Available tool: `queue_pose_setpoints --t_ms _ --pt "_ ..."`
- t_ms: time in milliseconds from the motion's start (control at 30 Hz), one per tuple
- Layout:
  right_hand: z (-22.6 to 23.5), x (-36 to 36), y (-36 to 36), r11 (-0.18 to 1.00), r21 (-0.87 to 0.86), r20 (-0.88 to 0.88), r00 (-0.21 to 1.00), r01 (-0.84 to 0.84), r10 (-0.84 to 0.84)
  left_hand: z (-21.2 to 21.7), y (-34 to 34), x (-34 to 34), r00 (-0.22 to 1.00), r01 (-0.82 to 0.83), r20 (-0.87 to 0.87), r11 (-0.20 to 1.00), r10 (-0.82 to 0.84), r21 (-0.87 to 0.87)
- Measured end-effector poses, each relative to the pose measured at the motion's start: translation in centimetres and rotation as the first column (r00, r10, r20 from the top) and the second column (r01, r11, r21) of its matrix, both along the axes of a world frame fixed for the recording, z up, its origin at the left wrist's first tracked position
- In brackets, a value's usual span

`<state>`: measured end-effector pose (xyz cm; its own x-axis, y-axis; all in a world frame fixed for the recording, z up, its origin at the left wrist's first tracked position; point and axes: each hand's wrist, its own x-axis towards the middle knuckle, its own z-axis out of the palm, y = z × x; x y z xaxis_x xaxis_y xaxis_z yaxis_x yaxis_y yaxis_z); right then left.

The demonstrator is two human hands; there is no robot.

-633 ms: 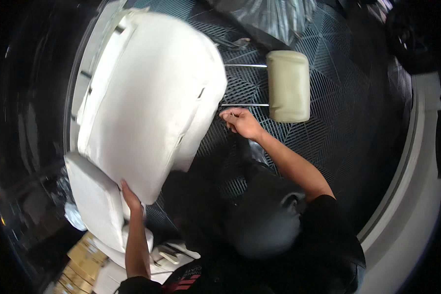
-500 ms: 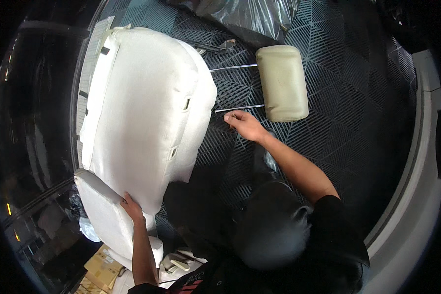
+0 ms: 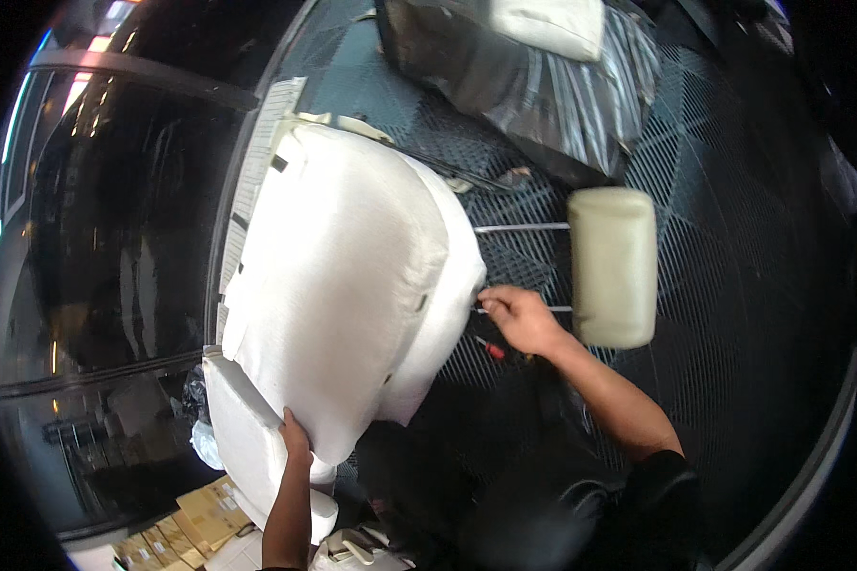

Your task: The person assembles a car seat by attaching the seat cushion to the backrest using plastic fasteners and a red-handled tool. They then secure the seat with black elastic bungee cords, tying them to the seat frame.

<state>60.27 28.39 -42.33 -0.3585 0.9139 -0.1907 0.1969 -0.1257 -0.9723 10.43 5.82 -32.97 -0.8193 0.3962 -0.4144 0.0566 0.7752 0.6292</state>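
Observation:
A white car seat (image 3: 343, 276) with a broad back lies across the left half of the head view. My left hand (image 3: 297, 440) rests at the join between the back and the smaller white lower part (image 3: 243, 404). One finger is stretched out; the others are mostly hidden. At the seat back's top edge, my right hand (image 3: 519, 319) is closed in a pinch. What it pinches is too small to make out. A cream headrest (image 3: 614, 266) lies to the right, its two metal posts (image 3: 524, 227) pointing toward the seat. One post runs behind my right hand.
A red-handled tool (image 3: 491, 349) lies on the dark ribbed floor mat near my right hand. Farther off, black plastic sheeting (image 3: 543, 95) carries a white cushion (image 3: 557, 24). Cardboard boxes (image 3: 209, 509) stand at lower left, beside a glossy dark panel (image 3: 114, 238).
The view has shifted, so the seat and headrest sit lower and farther right. The red-handled tool and the white cushion have come into sight. Both hands keep nearly the same places on the seat.

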Motion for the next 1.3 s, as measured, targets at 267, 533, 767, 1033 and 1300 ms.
queue_pose_setpoints --t_ms 267,533,767,1033,1300 --pt "6.6 -6.0 20.2 0.983 0.034 -0.366 0.918 0.179 -0.154 1.6 7.0 1.7 0.775 0.37 -0.498 0.918 -0.39 -0.145" --pt "7.8 -17.8 36.1 0.974 -0.225 -0.368 0.922 0.037 -0.12 5.7 -0.2 15.1 0.853 0.17 -0.45 0.956 -0.265 -0.241" --pt "1.2 -22.5 41.3 0.936 -0.34 0.037 0.993 -0.091 0.11 3.5 10.0 28.8 0.031 -0.936 0.988 0.351 0.154 -0.026" --pt "1.0 -21.8 41.4 0.941 -0.287 0.065 0.977 -0.177 0.203 -0.5 12.3 27.9 0.42 -0.827 0.906 0.389 -0.051 0.405" --pt "2.7 -22.2 39.2 0.973 -0.217 0.244 0.969 0.081 -0.026 -2.2 13.5 27.0 0.477 -0.818 0.878 0.385 0.041 0.427"
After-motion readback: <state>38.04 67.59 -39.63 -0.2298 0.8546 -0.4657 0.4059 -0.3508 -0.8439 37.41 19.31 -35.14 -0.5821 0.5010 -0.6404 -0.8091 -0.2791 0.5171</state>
